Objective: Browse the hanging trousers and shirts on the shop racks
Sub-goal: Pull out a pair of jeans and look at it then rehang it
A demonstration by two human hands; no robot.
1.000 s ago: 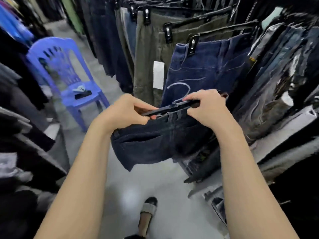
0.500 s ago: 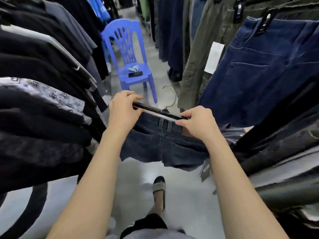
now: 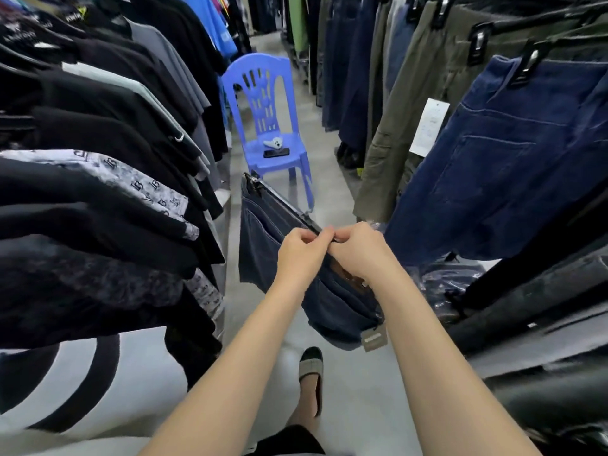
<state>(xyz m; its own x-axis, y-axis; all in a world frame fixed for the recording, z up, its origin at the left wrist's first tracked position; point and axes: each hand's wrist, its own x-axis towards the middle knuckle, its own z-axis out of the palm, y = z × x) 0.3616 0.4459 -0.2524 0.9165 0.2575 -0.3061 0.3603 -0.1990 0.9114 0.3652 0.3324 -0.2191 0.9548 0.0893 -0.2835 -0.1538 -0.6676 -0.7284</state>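
Note:
Dark denim trousers [image 3: 263, 238] hang from a black clip hanger [image 3: 283, 202] that I hold out in the aisle, angled away from me. My left hand [image 3: 301, 255] and my right hand [image 3: 358, 250] meet at the near end of the hanger, both pinching it with curled fingers. A brown tag [image 3: 373, 339] dangles from the trousers below my right wrist. Blue jeans [image 3: 500, 166] and olive trousers [image 3: 404, 103] hang on the right rack. Black and patterned shirts [image 3: 98, 179] fill the left rack.
A blue plastic chair [image 3: 266, 116] stands in the aisle ahead with a phone [image 3: 276, 153] and a white object [image 3: 273, 143] on its seat. My sandalled foot [image 3: 311, 376] is on the pale floor [image 3: 348, 406]. Bagged clothes [image 3: 447, 281] lie low on the right.
The view has swung left toward the aisle. My hands slid together from the hanger's two ends to one end, and the hanger now points away from me.

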